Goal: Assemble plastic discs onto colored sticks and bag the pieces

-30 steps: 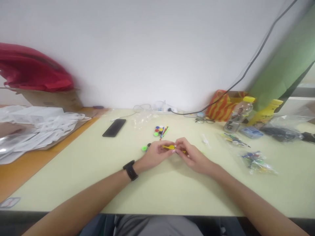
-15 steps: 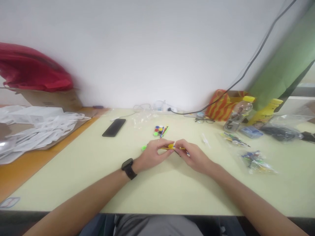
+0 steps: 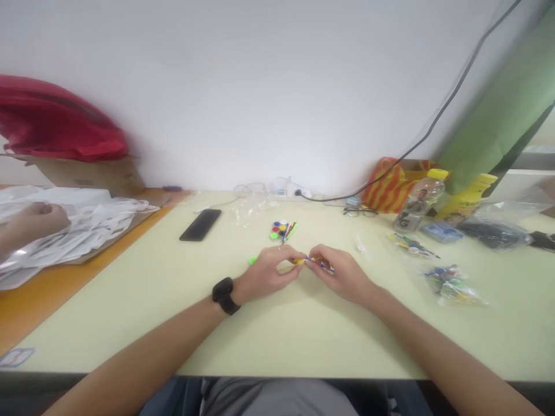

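Note:
Both my hands meet over the middle of the pale green table point(image 3: 303, 341). My left hand point(image 3: 269, 273), a black watch on its wrist, pinches one end of a small yellow and blue toy piece point(image 3: 313, 262). My right hand point(image 3: 342, 274) pinches the other end, fingers curled around it. A green round piece point(image 3: 253, 261) lies just left of my left hand. Behind the hands sits a small cluster of coloured round pieces and sticks point(image 3: 282, 230).
A black phone point(image 3: 200, 225) lies at the back left. Clear bags of coloured parts point(image 3: 451, 284) lie to the right, near bottles point(image 3: 420, 203), glasses point(image 3: 361, 212) and an orange striped bag point(image 3: 390, 185). White plastic bags point(image 3: 65, 228) and another person's hand point(image 3: 37, 221) are at the far left.
My hands have turned the small piece, so blue parts now show between the fingers. Another person's hand has come into view at the far left over the white bags.

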Demonstrator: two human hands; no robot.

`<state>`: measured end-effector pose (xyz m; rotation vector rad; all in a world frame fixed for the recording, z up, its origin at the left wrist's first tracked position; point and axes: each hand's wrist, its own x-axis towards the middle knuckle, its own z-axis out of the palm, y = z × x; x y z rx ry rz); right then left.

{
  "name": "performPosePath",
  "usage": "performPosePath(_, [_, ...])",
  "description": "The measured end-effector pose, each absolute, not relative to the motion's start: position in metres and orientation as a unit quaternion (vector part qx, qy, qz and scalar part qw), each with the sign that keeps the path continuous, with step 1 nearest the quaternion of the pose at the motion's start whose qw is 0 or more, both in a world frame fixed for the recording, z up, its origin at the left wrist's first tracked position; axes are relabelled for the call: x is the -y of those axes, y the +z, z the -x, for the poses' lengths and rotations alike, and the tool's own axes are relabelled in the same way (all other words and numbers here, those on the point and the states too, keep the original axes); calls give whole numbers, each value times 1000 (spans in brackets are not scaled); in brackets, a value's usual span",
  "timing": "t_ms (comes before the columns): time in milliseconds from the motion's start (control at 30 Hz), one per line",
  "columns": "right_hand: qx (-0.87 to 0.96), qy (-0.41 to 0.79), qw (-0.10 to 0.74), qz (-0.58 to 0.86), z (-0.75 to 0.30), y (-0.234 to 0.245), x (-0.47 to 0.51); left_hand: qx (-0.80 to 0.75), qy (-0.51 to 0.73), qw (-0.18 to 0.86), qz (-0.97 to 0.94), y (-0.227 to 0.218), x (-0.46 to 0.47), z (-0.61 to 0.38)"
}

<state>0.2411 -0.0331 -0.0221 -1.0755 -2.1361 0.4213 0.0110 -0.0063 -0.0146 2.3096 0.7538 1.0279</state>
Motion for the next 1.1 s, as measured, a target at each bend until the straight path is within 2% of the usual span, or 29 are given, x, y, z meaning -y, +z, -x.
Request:
performPosePath(300, [790,267,378,401,-239,-18,35,-267,375,298,-836,-5,6,-10])
performPosePath(467, [777,287,401,392,-240,-14,34,-248,341,471,-775,-4,5,-12])
performPosePath(567, [767,301,411,389,-240,-15,33,-254,331,531,-737,-7,-1,-11])
performPosePath(767, [733,258,476,411,-242,-15,33,-310,373,575,-659,-13,-10,-8])
performPosePath(1100, [735,385,420,368,-240,-15,38,-309,410,597,-616,-15,-13,-10])
